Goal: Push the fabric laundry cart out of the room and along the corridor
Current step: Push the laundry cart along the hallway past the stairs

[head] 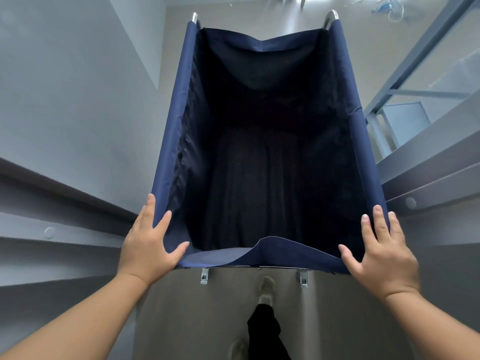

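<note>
The navy fabric laundry cart (265,141) fills the middle of the head view, stretching from the centre up toward 12 o'clock, its bag open at the top and its inside too dark to make out. The left hand (148,245) sits at 8 o'clock on the cart's near left corner, its grip closed round the cloth-covered rail: thumb inside the bag, fingers down the outer side. The right hand (381,250) sits at 4 o'clock on the near right corner in a matching grip, thumb inside, fingers laid along the rail. Between the hands the near hem of the fabric sags and folds. Two metal brackets (204,276) show just beneath that edge. At the far corners, bare frame ends (330,18) stick out of the cloth near 12 o'clock. The cart stands on a beige floor (181,320) between grey walls, a handrail (65,224) running along the left one at 9 o'clock. One shoe (266,289) and a dark trouser leg appear at 6 o'clock
</note>
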Available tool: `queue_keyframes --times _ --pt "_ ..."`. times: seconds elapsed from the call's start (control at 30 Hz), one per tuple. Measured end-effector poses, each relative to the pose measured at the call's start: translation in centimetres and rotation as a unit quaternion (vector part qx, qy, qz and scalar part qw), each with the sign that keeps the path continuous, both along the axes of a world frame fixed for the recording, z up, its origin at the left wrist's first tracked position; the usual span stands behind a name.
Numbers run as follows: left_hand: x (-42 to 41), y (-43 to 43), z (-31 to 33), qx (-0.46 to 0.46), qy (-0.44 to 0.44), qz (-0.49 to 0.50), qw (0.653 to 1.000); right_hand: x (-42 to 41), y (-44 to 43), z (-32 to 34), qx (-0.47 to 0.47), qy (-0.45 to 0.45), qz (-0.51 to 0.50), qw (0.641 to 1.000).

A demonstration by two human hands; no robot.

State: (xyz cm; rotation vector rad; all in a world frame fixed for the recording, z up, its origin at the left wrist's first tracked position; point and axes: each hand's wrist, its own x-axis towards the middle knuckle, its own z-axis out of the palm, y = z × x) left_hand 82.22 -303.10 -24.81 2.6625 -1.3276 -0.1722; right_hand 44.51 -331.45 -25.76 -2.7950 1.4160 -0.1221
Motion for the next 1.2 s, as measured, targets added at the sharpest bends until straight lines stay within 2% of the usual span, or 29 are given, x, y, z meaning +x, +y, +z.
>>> queue_keyframes --times 0.63,1.2 --pt "7.9 -10.6 0.2 0.001 -0.052 0.014 0.999 8.5 -11.0 0.4 0.006 0.005 0.012 1.0" --pt "15.8 -17.9 -1.3 -0.016 -0.057 0.023 0.998 15.8 -18.5 0.7 0.014 0.011 0.004 1.0"
